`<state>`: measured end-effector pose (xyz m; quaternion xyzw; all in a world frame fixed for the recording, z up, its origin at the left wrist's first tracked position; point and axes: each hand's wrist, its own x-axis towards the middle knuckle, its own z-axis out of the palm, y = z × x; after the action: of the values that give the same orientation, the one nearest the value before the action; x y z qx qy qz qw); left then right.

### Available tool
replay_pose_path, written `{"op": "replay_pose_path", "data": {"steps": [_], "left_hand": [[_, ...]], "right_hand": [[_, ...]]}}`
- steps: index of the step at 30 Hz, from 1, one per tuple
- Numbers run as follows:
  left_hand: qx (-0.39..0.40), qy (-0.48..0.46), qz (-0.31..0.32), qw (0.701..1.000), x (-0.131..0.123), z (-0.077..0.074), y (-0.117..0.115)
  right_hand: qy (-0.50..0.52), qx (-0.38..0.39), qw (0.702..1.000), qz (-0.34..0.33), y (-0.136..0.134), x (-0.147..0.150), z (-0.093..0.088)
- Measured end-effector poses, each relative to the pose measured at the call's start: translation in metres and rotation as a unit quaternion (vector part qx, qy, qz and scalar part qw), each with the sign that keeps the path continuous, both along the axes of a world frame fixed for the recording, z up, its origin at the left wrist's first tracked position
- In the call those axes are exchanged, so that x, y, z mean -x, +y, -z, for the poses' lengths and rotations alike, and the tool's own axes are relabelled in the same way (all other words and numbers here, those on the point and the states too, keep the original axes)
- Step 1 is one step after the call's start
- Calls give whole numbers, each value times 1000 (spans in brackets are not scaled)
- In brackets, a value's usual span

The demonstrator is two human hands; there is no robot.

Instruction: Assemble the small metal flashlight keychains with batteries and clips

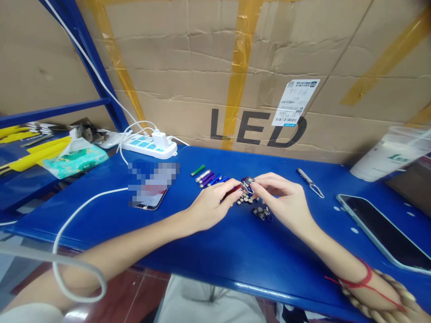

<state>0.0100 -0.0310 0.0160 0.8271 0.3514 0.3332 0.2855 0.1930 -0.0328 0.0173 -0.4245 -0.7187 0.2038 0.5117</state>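
Note:
My left hand [210, 205] is closed around a small red tube-shaped keychain light [235, 189], holding it over the blue table [208, 255]. My right hand [284, 197] pinches the silver end piece [248, 181] at the tip of that light. Both hands meet above a heap of small round button cells [245, 200], with a second small heap [261, 212] just under my right hand. Several more little lights, green [198, 170], purple [206, 179] and blue [215, 180], lie in a row behind my left hand.
A blurred phone [152, 185] on a white cable lies at the left, a second phone [384, 233] at the right. A white power strip [150, 146] sits at the back by the cardboard wall. A silver keychain light [309, 180] and a plastic cup [387, 154] stand at the right.

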Motion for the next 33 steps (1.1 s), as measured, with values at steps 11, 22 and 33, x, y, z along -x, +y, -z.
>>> {"op": "replay_pose_path", "data": {"steps": [11,22,33], "left_hand": [[-40,11,-1,999,0,4,7],[-170,102,-39,979,4,10,14],[-148,85,0,985,5,14,13]], "right_hand": [[-53,-10,998,-17,4,-11,-12],[-135,-27,988,-72,5,-16,-15],[-81,93,987,-98,3,-13,-15]]}}
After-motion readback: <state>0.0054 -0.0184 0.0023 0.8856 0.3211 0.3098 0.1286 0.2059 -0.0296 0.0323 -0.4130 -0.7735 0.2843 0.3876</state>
